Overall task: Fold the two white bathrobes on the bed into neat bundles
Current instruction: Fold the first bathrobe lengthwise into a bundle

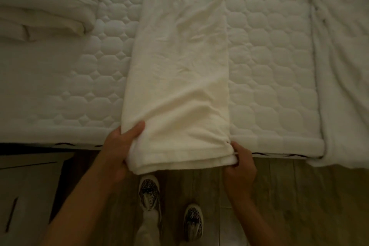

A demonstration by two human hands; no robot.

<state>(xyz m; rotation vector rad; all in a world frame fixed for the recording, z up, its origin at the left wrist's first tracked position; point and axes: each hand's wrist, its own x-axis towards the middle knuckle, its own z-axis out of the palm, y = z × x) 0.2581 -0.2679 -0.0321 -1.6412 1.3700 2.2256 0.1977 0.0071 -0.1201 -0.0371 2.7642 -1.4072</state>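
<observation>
Floor: wood planks (279, 205) run under the person's two patterned shoes (149, 189), one foot ahead of the other, just in front of the bed's edge.
Left hand: the left hand (119, 152) is closed on the near left corner of the bathrobe, thumb lying on top of the cloth and fingers tucked beneath.
Right hand: the right hand (240, 163) pinches the near right corner of the same hem, fingers curled tight around the folded layers.
Bathrobe: the white bathrobe (179, 66) is folded into one long, narrow strip that lies across the middle of the bed, running away from the person; its near end hangs a little past the mattress edge, lifted between both hands, with several layers showing at the hem.
Bed: the quilted mattress (269, 66) is bare on both sides of the strip.
Left far corner: a stack of folded white fabric (46, 2) sits well apart from the strip; what it is cannot be told.
Right side: a rumpled white cover (343, 56) lies along the right edge of the bed and drapes over its near corner.
</observation>
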